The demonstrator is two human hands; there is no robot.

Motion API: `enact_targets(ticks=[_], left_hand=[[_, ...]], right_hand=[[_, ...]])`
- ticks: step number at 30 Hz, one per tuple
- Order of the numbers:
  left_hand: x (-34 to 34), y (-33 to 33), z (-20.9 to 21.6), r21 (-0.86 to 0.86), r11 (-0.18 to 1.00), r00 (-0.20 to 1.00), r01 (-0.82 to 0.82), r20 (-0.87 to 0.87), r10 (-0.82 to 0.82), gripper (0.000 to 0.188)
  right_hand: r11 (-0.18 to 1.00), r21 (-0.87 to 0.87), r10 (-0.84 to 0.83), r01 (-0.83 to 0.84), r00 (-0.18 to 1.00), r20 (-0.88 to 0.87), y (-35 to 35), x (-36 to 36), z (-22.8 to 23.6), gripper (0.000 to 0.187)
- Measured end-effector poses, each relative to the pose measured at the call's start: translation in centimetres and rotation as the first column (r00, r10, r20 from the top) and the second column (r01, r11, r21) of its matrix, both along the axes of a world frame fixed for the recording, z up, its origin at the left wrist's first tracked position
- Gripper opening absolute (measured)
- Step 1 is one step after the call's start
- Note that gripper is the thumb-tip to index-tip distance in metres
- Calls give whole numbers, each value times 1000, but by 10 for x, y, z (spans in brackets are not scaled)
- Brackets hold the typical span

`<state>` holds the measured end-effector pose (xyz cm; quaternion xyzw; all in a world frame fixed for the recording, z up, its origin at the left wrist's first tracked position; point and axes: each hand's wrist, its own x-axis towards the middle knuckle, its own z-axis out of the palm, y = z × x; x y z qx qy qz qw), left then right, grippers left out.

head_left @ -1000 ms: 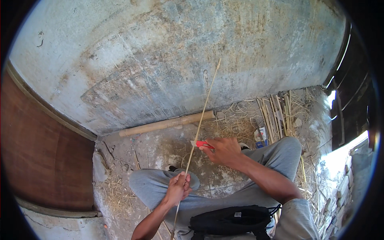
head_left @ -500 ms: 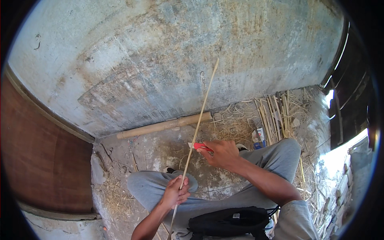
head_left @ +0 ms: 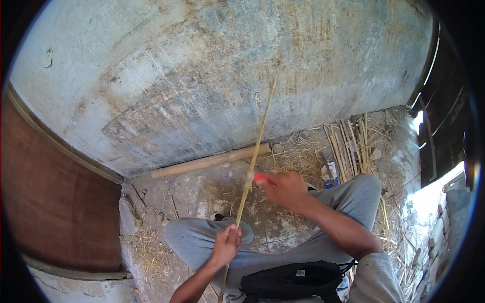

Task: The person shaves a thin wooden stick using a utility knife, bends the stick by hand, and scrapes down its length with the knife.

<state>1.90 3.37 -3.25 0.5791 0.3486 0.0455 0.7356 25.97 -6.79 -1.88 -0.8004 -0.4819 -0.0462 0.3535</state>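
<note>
A long, thin bamboo strip slants up and away from my lap toward the wall. Wrapped round its lower part is my left hand, thumb lying along the strip. My right hand, slightly blurred, grips a red-handled utility knife against the strip's middle. The blade itself is too smeared to make out. A small curl or sliver seems to hang from the strip just below the knife.
A thick bamboo pole lies along the foot of the stained wall. Several split sticks and shavings lie at the right, near a small blue-and-white packet. A black waist bag rests on my lap; a brown panel stands left.
My right hand has moved slightly up and away along the strip with the knife. The strip has turned a little, showing a wider face, and my left thumb now lies along it.
</note>
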Motion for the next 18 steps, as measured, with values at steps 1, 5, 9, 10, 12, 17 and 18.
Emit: enact_targets(ticks=[1, 5, 9, 10, 12, 17, 18], left_hand=[[-6, -1, 0, -26, 999, 1000, 29, 5, -29, 35], [-5, -1, 3, -86, 992, 995, 95, 26, -94, 36], [-9, 5, 7, -174, 978, 993, 118, 37, -113, 37], [-9, 6, 8, -191, 974, 992, 125, 32, -121, 37], [-12, 7, 11, -207, 969, 991, 132, 26, -129, 37], [-19, 9, 21, -291, 949, 992, 120, 6, -123, 36], [-21, 9, 24, -289, 950, 992, 120, 7, -124, 36]], right_hand=[[995, -31, -96, 94, 991, -90, 1, 14, 10, 33], [986, -11, -165, 165, 975, -151, -5, 31, 13, 32], [983, 3, -182, 184, 976, -122, -6, 27, 18, 31], [983, 0, -183, 184, 976, -117, -5, 26, 19, 31], [983, -3, -184, 185, 977, -111, -2, 25, 19, 30], [985, -3, -171, 171, 984, -42, 0, 24, 15, 25], [985, -2, -172, 172, 984, -42, 1, 23, 13, 25]])
